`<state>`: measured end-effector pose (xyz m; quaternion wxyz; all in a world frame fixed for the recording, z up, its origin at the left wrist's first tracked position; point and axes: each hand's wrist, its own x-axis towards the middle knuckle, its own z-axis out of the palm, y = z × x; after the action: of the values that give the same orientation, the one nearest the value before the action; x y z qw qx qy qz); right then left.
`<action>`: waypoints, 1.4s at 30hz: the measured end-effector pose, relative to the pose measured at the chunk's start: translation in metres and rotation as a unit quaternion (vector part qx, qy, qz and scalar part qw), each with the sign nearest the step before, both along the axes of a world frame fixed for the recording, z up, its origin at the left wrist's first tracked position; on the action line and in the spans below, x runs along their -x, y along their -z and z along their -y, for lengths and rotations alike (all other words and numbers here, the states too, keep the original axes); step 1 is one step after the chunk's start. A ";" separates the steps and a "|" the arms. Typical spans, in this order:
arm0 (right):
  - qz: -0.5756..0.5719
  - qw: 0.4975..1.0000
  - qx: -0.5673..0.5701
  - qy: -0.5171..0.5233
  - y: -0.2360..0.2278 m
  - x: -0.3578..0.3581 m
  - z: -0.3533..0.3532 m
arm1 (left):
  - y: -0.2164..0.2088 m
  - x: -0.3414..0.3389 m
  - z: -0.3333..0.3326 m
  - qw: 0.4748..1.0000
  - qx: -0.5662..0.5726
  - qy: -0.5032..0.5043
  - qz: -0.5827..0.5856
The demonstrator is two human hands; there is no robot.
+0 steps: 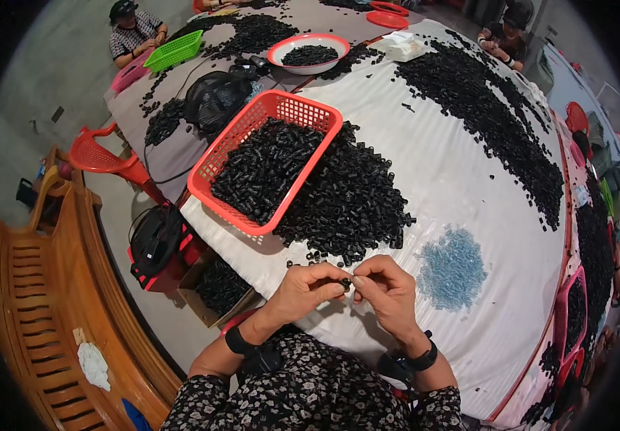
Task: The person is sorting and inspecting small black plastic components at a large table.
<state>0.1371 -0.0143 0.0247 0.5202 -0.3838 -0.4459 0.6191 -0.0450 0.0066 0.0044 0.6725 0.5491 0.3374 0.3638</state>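
My left hand and my right hand meet just above the near edge of the white-covered table. Between their fingertips they pinch one small black plastic part. Just beyond my hands lies a big heap of the same black parts. To its left a red plastic basket holds many more black parts. A small pile of pale blue pieces lies to the right of my right hand.
A long band of black parts runs along the table's far right. A white bowl with a red rim and a green basket stand farther back. Other people sit at the far ends. Left of me are a wooden bench, a red chair and a cardboard box.
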 end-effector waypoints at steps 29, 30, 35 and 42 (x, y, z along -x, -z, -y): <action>0.023 0.974 0.109 -0.199 0.030 -0.017 0.010 | 0.030 0.012 0.016 0.977 0.133 0.136 0.095; -0.004 0.968 0.128 -0.215 0.033 -0.016 0.008 | 0.029 0.013 0.016 0.975 0.144 0.141 0.094; 0.021 0.975 0.097 -0.198 0.026 -0.012 0.008 | 0.026 0.014 0.014 0.974 0.164 0.122 0.094; -0.038 0.985 0.090 -0.143 0.033 -0.009 0.003 | 0.030 0.010 0.011 0.977 0.154 0.099 0.107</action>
<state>0.1465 -0.0172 -0.0078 0.4059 -0.3376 -0.4191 0.7387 -0.0548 -0.0047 -0.0259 0.8137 0.4278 0.2597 0.2958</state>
